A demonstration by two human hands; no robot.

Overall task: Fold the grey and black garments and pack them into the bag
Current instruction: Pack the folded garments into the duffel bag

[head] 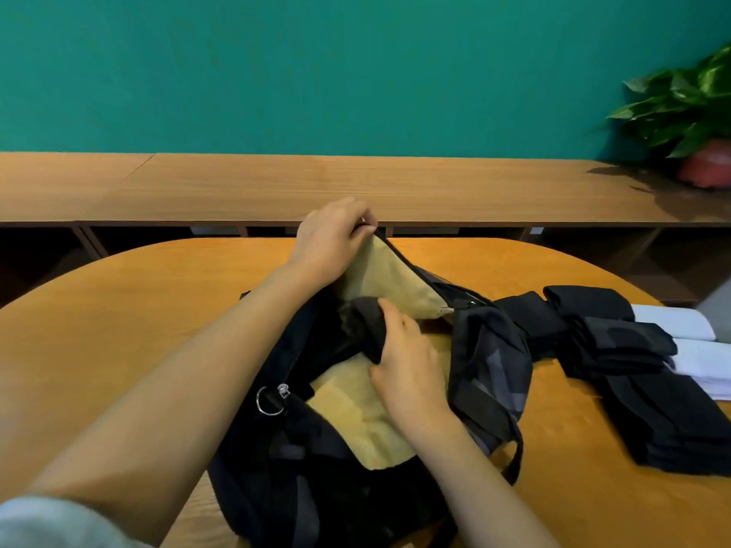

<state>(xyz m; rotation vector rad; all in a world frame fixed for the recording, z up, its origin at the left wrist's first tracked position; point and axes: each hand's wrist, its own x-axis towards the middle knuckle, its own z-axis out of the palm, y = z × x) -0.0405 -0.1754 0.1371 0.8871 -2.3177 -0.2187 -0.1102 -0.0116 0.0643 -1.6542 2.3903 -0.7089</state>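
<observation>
A black bag [324,468] with a yellow lining lies open in the middle of the wooden table [138,302]. My left hand [332,239] pinches the far edge of the bag's opening and lifts it up. My right hand [407,361] grips a rolled dark grey garment [366,326] inside the opening, against the lining. A pile of folded black garments [633,369] lies on the table to the right of the bag.
White folded cloth [692,350] lies under and beside the black pile at the right edge. A long wooden shelf [356,187] runs behind the table below a teal wall. A potted plant [692,120] stands at its right end.
</observation>
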